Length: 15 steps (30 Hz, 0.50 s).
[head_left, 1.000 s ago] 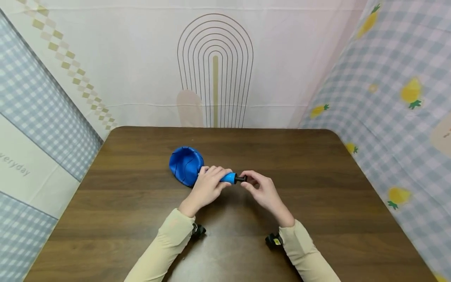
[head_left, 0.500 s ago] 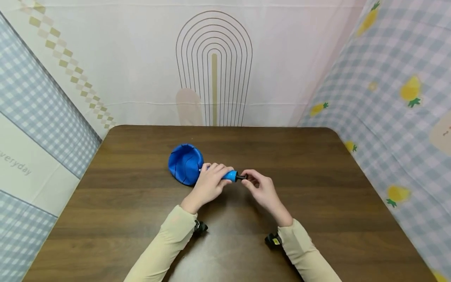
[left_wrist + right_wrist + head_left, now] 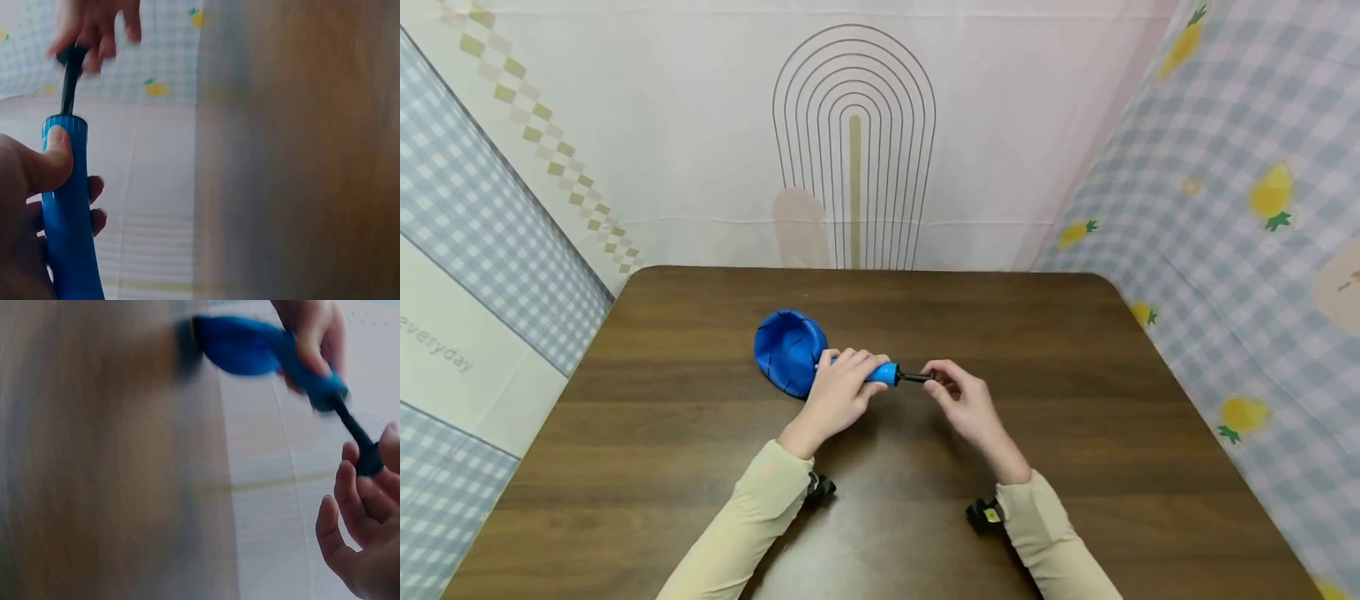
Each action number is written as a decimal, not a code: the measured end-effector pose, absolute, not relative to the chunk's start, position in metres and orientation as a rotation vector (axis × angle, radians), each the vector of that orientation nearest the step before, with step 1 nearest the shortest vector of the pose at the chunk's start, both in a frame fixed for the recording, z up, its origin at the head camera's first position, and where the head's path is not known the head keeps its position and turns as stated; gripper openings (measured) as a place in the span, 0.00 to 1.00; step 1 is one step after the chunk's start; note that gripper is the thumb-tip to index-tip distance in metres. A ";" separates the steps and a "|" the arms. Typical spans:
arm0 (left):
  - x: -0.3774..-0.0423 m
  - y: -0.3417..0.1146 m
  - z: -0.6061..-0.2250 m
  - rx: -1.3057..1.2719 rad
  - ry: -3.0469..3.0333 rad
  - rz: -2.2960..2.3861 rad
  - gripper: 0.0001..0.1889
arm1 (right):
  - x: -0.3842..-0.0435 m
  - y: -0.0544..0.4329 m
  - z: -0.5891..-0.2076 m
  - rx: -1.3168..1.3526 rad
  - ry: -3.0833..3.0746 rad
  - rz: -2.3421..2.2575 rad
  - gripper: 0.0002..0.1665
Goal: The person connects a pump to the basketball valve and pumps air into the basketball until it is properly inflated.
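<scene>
A blue hand pump (image 3: 65, 219) lies across the middle, its black rod (image 3: 916, 377) drawn partly out of the barrel. My left hand (image 3: 838, 392) grips the barrel, thumb along it near the rod end. The black knob (image 3: 370, 460) at the rod's end is pinched between the thumb and fingers of my right hand (image 3: 966, 408). Left of the left hand rests a blue ball (image 3: 787, 350) with black seam lines, dented inward like a bowl. Where the pump's tip meets the ball is hidden behind the left hand.
A dark brown wooden table (image 3: 647, 500) lies under everything. A pale cloth (image 3: 700, 125) with an arch print hangs behind it. A checked cloth with yellow fruit prints (image 3: 1195, 292) hangs at the right. Both wrists carry black cameras (image 3: 983, 514).
The right hand has moved slightly right, and more of the pump's black rod shows. The left hand and ball have shifted only a little.
</scene>
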<state>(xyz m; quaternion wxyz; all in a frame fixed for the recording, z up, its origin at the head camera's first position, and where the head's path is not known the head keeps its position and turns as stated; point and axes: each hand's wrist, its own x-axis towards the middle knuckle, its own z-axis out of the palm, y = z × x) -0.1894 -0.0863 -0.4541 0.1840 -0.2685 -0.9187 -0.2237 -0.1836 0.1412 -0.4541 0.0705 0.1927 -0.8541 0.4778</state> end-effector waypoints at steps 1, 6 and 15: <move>-0.189 -0.085 -0.455 -0.766 -2.592 -0.627 0.18 | -0.184 0.137 -0.456 0.600 -2.571 1.447 0.10; -0.189 -0.088 -0.454 -0.796 -2.589 -0.586 0.18 | -0.186 0.134 -0.457 0.660 -2.608 1.414 0.10; -0.190 -0.097 -0.451 -0.674 -2.557 -0.579 0.19 | -0.191 0.152 -0.449 0.570 -2.589 1.494 0.09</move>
